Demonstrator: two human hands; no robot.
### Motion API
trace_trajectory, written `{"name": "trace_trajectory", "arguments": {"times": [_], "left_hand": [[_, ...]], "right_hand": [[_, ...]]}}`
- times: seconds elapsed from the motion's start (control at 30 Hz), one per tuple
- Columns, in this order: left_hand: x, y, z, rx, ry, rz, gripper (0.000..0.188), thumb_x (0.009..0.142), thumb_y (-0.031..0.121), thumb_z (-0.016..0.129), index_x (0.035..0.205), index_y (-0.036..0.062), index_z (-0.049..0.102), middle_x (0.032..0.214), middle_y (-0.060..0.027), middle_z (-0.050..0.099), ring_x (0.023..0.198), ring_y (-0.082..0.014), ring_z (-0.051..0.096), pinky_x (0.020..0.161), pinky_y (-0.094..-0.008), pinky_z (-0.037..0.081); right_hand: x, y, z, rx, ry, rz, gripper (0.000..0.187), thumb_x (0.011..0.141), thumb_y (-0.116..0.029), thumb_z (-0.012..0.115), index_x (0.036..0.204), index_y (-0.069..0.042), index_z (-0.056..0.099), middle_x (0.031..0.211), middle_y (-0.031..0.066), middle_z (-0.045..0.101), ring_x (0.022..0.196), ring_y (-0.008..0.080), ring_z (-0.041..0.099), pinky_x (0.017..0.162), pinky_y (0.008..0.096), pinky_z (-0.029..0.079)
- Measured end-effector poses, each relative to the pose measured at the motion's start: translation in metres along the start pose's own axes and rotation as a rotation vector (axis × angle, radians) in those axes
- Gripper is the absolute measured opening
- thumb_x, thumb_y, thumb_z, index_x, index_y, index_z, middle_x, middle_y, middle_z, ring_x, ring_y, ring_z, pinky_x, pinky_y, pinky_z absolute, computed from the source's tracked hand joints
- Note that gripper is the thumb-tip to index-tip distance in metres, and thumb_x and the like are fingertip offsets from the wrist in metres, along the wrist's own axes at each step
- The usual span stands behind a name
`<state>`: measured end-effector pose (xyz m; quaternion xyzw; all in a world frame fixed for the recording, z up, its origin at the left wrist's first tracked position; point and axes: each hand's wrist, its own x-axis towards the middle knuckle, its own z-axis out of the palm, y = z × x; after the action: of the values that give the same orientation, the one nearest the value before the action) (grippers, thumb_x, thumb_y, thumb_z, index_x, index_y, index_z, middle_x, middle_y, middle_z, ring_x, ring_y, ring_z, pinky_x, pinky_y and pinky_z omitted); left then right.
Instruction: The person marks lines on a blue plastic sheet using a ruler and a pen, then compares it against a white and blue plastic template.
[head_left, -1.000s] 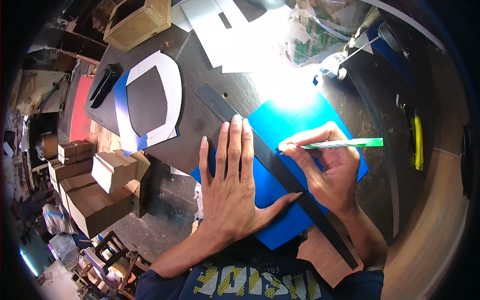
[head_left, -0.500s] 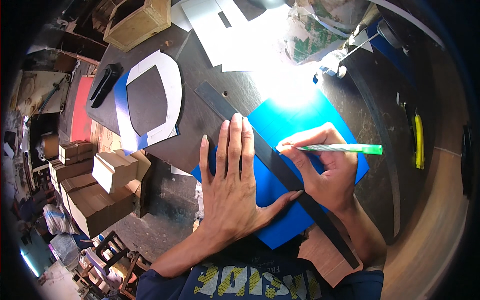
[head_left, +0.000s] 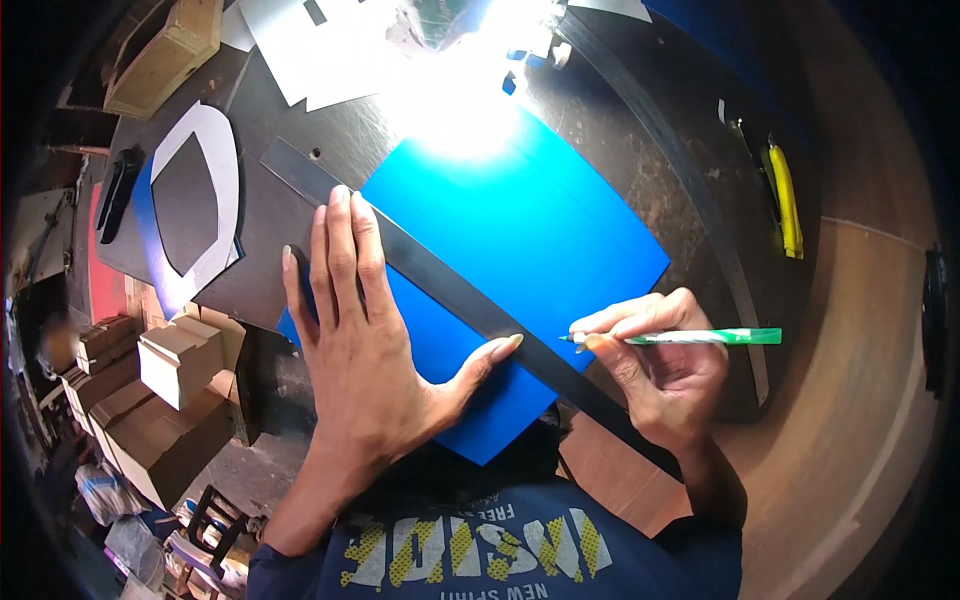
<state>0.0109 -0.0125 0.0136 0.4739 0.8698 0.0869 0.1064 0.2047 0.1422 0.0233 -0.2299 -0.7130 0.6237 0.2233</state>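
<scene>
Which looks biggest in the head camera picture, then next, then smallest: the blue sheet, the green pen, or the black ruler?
1. blue sheet, the biggest, covering the most area.
2. black ruler, the longest but narrow.
3. green pen, the smallest, held in the right hand.
The left hand hides part of the ruler and sheet.

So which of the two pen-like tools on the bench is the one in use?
The green pen, held in the right hand beside the ruler. The yellow tool lies untouched at the bench's far right.

A white cut-out template [head_left: 200, 190]; cardboard boxes [head_left: 160, 400]; a yellow utility knife [head_left: 785, 200]; white sheets [head_left: 320, 50].
</scene>
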Motion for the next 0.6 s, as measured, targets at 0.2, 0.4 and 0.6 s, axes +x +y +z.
{"name": "trace_trajectory", "arguments": {"times": [0.2, 0.4, 0.6], "left_hand": [[0.001, 0.002, 0.004, 0.012, 0.002, 0.009, 0.136, 0.073, 0.079, 0.074, 0.161, -0.0048, 0.012, 0.166, -0.0266, 0.019, 0.158, -0.0387, 0.014, 0.128, -0.0557, 0.007], [-0.001, 0.004, -0.001, 0.033, 0.024, 0.010, 0.134, 0.073, 0.076, 0.076, 0.160, -0.0046, 0.014, 0.166, -0.0272, 0.019, 0.157, -0.0392, 0.015, 0.128, -0.0552, 0.008], [0.000, 0.004, -0.003, 0.020, 0.035, 0.006, 0.134, 0.074, 0.075, 0.076, 0.160, -0.0058, 0.014, 0.166, -0.0273, 0.019, 0.157, -0.0397, 0.015, 0.128, -0.0560, 0.009]], "right_hand": [[-0.015, 0.019, 0.004, 0.021, 0.011, -0.045, 0.019, 0.092, 0.007, 0.073, 0.105, 0.001, 0.060, 0.101, 0.0184, 0.073, 0.097, 0.0207, 0.074, 0.082, 0.0305, 0.062], [-0.012, 0.019, 0.003, -0.063, -0.011, -0.099, 0.020, 0.091, 0.004, 0.075, 0.105, 0.001, 0.061, 0.101, 0.0175, 0.073, 0.096, 0.0215, 0.075, 0.079, 0.0301, 0.062], [-0.010, 0.011, 0.004, -0.293, -0.058, -0.207, 0.020, 0.091, 0.001, 0.076, 0.105, 0.000, 0.062, 0.096, 0.0158, 0.074, 0.092, 0.0209, 0.076, 0.075, 0.0297, 0.061]]}}
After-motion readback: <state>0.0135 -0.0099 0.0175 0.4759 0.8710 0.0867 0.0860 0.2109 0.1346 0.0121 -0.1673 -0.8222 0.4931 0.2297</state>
